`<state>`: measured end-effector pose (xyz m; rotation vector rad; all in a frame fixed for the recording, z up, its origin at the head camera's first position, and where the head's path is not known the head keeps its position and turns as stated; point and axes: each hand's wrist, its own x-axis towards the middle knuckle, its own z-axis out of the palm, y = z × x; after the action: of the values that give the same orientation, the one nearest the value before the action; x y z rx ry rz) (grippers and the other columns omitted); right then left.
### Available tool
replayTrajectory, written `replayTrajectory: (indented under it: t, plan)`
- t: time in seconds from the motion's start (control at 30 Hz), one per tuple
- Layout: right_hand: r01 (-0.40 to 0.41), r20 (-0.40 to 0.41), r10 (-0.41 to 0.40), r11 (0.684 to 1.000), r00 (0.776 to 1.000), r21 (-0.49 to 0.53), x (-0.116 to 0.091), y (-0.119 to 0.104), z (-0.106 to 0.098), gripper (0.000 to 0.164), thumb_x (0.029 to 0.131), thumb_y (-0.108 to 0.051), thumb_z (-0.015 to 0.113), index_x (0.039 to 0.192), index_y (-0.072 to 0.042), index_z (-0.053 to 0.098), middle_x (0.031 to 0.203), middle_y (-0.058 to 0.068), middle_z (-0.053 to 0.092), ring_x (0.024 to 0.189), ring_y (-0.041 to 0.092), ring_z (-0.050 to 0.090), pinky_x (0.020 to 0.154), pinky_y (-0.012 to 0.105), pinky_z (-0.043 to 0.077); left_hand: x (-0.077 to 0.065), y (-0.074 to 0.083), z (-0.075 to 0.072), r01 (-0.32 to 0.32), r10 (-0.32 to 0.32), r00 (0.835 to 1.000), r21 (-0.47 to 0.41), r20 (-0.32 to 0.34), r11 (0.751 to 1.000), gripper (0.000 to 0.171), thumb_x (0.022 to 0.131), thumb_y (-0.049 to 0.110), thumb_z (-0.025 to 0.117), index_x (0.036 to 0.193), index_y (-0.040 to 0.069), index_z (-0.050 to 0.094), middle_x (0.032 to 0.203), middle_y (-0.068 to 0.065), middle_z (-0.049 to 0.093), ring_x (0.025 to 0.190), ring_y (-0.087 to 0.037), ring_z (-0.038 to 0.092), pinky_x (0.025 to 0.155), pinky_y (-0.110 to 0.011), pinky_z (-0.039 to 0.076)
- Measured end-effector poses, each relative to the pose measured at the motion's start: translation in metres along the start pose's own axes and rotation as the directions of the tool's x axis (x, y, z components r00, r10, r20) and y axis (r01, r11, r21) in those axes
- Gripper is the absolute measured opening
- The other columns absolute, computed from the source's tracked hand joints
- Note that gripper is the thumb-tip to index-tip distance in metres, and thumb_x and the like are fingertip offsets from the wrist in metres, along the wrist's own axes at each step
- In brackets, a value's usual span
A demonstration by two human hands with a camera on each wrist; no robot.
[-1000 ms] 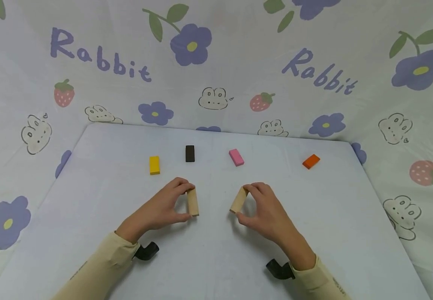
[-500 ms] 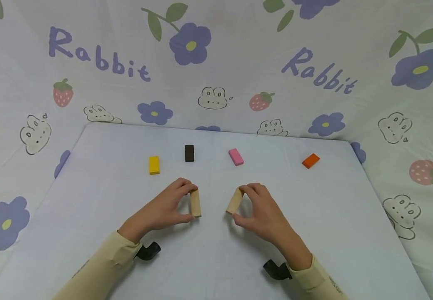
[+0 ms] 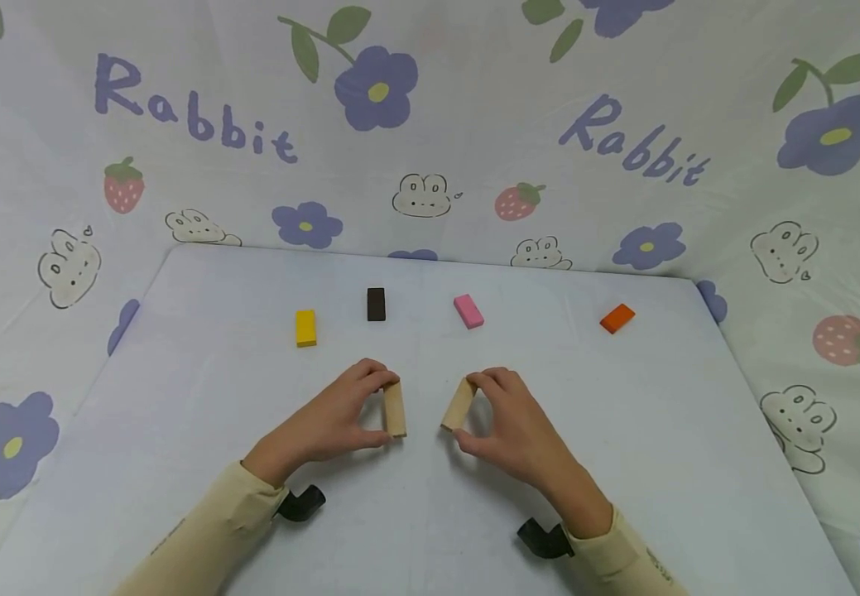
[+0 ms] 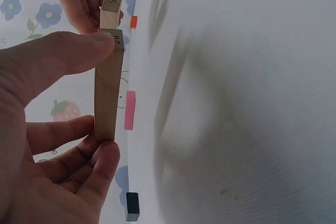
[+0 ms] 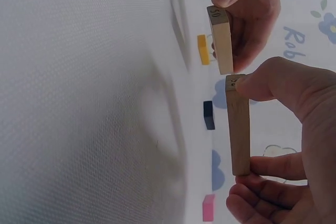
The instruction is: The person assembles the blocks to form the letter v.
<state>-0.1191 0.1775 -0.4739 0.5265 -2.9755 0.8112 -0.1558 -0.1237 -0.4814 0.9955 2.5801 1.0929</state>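
Observation:
My left hand (image 3: 336,418) pinches a plain wooden block (image 3: 395,409) by its two ends, thumb at the near end and fingers at the far one. Facing it, my right hand (image 3: 515,426) holds a second wooden block (image 3: 458,404) the same way, tilted so its far end leans right. A small gap separates the two blocks in the head view. Both are held above the white table, their shadows falling below. Dark printed numbers mark the end of the left block (image 4: 109,87) and of the right block (image 5: 239,129), partly covered by the thumbs.
Along the far part of the white table (image 3: 176,348) lie a yellow block (image 3: 306,329), a black block (image 3: 376,305), a pink block (image 3: 468,311) and an orange block (image 3: 617,319). A printed cloth (image 3: 430,108) hangs behind the table.
The two hands have drawn closer together, the left moving right and the right moving left with their wooden blocks. The gap between the blocks has narrowed. The coloured blocks stay put.

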Motion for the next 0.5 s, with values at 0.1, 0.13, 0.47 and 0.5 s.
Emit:
replayTrajectory:
  t: [0.1, 0.13, 0.47, 0.5]
  plan:
    - [0.005, 0.005, -0.005, 1.000, 1.000, 0.003, 0.0009, 0.0002, 0.0019, 0.068, 0.084, -0.035, 0.090, 0.141, -0.007, 0.064, 0.140, 0.011, 0.057, 0.132, 0.030, 0.053, 0.105, 0.048, 0.054, 0.0009, 0.0008, 0.0008, -0.009, 0.009, 1.000, 0.008, 0.005, 1.000, 0.070, 0.085, 0.013, 0.094, 0.144, -0.002, 0.059, 0.141, -0.013, 0.054, 0.126, -0.034, 0.059, 0.109, -0.047, 0.050]
    - [0.006, 0.007, -0.006, 1.000, 1.000, 0.005, 0.0011, 0.0002, 0.0025, 0.069, 0.084, -0.034, 0.091, 0.141, -0.007, 0.064, 0.140, 0.011, 0.057, 0.132, 0.030, 0.053, 0.105, 0.048, 0.054, 0.0013, 0.0011, 0.0009, -0.012, 0.012, 1.000, 0.012, 0.007, 1.000, 0.070, 0.085, 0.013, 0.094, 0.144, -0.002, 0.059, 0.141, -0.013, 0.054, 0.126, -0.033, 0.058, 0.109, -0.047, 0.050]
    - [0.019, 0.032, -0.019, 1.000, 0.999, -0.004, 0.0051, -0.0022, 0.0062, 0.069, 0.084, -0.035, 0.091, 0.142, -0.007, 0.064, 0.139, 0.010, 0.057, 0.130, 0.029, 0.054, 0.104, 0.048, 0.054, 0.0036, 0.0018, 0.0044, 0.008, -0.009, 1.000, 0.023, 0.023, 1.000, 0.072, 0.085, 0.016, 0.095, 0.145, -0.002, 0.058, 0.140, -0.013, 0.053, 0.126, -0.031, 0.058, 0.109, -0.046, 0.050]
    - [0.020, 0.032, -0.020, 1.000, 0.999, -0.005, 0.0055, -0.0022, 0.0067, 0.069, 0.084, -0.035, 0.091, 0.142, -0.007, 0.064, 0.140, 0.010, 0.057, 0.131, 0.029, 0.054, 0.105, 0.048, 0.054, 0.0038, 0.0018, 0.0047, 0.011, -0.011, 1.000, 0.022, 0.024, 1.000, 0.073, 0.085, 0.016, 0.095, 0.145, -0.002, 0.058, 0.140, -0.013, 0.054, 0.126, -0.031, 0.058, 0.109, -0.046, 0.050]
